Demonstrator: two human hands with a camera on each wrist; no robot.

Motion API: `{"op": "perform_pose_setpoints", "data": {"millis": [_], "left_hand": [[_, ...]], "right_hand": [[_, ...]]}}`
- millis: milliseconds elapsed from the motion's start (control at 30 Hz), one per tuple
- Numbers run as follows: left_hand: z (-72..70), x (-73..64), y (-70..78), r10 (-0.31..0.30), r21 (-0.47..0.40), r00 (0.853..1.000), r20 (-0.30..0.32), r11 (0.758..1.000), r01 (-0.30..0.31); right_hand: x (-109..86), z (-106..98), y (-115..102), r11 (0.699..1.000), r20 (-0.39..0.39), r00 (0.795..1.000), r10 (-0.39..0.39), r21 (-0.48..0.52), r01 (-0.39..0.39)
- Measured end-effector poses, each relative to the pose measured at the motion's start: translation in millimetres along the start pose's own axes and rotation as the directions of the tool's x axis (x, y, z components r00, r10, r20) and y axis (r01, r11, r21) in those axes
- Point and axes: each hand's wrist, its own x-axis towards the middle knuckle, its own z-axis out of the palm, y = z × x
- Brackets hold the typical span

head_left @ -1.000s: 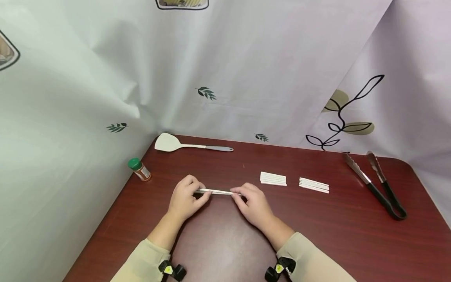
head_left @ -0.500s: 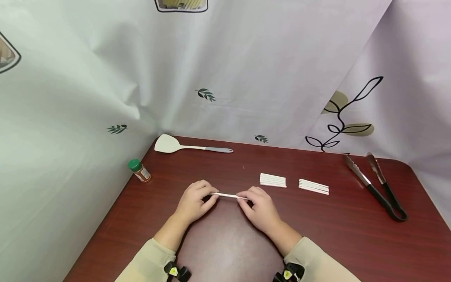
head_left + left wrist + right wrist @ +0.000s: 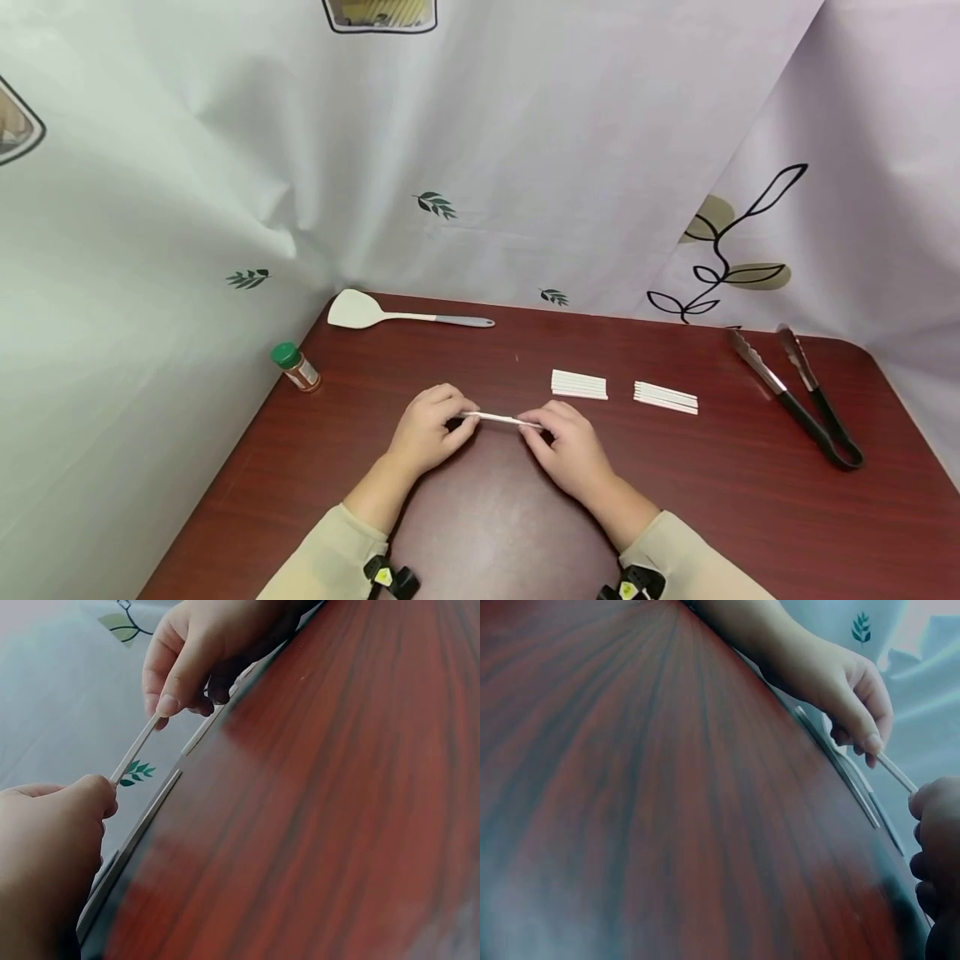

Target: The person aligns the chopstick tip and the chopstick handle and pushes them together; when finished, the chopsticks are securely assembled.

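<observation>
Between my two hands I hold a thin pale stick [image 3: 498, 418], level and just above the dark red table in the head view. My left hand [image 3: 427, 432] pinches its left end between thumb and fingers. The other end is pinched by my right hand [image 3: 573, 450]. In the left wrist view, the bare middle of the stick [image 3: 137, 750] spans the gap between the hands; fingertips cover both ends. Behind my right hand, one flat group of white sticks [image 3: 579, 385] lies side by side. A second group [image 3: 666, 397] lies to its right.
Along the back edge lies a white spatula [image 3: 356, 309] with a grey-ended handle. A green-capped spice jar [image 3: 296, 367] stands at the table's left edge. Metal tongs [image 3: 802, 400] with black handles lie spread at the right. A printed white cloth [image 3: 487, 125] hangs behind the table [image 3: 795, 517].
Both hands have shifted to the right with the stick and slightly nearer to me. The pinch at both ends persists. The stick groups, spatula, jar and tongs stay in place.
</observation>
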Motion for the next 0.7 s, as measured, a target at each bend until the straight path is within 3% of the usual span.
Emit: {"op": "perform_pose_setpoints", "data": {"millis": [367,700], "left_hand": [[16.0,8.9,11.1,0.025,0.006,0.999,0.027,1.000,-0.025],[32.6,20.2,22.7,0.058,0.003,0.998,0.025,0.998,-0.058]], "right_hand": [[-7.0,-18.8,9.1,0.998,-0.031,0.999,-0.033,-0.055,0.031],[-16.0,-38.3,19.8,0.998,0.000,0.999,0.033,-0.058,-0.033]]}}
